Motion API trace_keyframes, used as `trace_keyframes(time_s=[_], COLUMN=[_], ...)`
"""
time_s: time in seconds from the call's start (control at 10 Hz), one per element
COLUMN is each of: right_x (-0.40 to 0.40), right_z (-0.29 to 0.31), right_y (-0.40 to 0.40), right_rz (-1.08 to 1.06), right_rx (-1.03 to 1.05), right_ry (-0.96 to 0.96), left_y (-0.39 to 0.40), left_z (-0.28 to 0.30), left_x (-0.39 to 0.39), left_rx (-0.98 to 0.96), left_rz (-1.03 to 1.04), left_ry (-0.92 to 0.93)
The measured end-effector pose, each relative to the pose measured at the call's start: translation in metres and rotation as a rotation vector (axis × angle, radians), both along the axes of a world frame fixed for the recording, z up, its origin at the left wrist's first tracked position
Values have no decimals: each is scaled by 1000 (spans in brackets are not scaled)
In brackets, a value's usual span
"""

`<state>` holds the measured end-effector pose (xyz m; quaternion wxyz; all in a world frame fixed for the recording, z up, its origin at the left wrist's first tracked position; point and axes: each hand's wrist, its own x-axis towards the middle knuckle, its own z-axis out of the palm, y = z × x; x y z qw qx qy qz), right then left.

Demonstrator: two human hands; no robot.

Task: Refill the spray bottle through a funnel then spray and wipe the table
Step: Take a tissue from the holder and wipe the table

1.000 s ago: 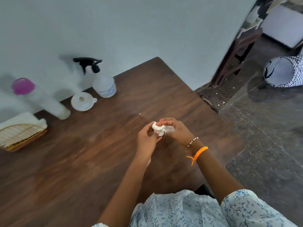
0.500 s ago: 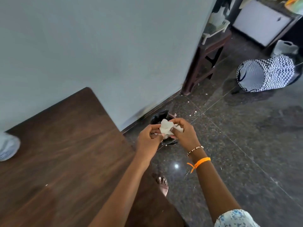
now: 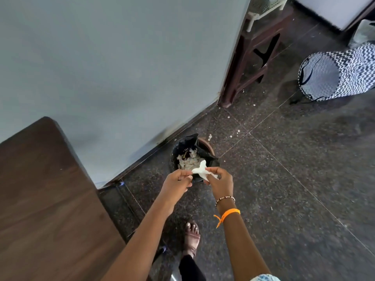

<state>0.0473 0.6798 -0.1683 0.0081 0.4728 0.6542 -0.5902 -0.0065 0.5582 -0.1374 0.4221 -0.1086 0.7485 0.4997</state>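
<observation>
A crumpled white tissue (image 3: pixel 200 170) is pinched between both hands, just above a small bin. My left hand (image 3: pixel 177 183) grips its left end and my right hand (image 3: pixel 220 180) grips its right end. Below and behind the tissue stands a round bin with a black liner (image 3: pixel 209 157), holding other white scraps. The dark wooden table (image 3: pixel 46 199) fills the lower left; the spray bottle and funnel are out of view.
A pale wall (image 3: pixel 121 67) runs behind the table and bin. A dark wooden stand (image 3: pixel 249 63) is by the wall's end. A zigzag-patterned basket (image 3: pixel 341 76) lies on the speckled floor at right. My sandalled foot (image 3: pixel 191 236) is below the hands.
The view swung right from the table to the floor. The hands carried the tissue off the table to above the bin. The bottle and funnel left the view.
</observation>
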Motion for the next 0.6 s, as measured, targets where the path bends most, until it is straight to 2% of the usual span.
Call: trace_keyframes(time_s=[0.2, 0.4, 0.5, 0.6], right_x=[-25, -58, -74, -80], right_z=[-58, -107, -126, -134], right_y=[3, 5, 4, 4], right_rz=[183, 262, 306, 251], right_rx=[73, 93, 70, 29], right_ry=[-94, -289, -223, -224], left_y=[18, 19, 15, 16], left_z=[-58, -97, -113, -120], left_x=[-15, -28, -34, -43], left_rx=[-40, -57, -69, -73], left_rz=[100, 132, 170, 160], left_ry=[-74, -86, -108, -91])
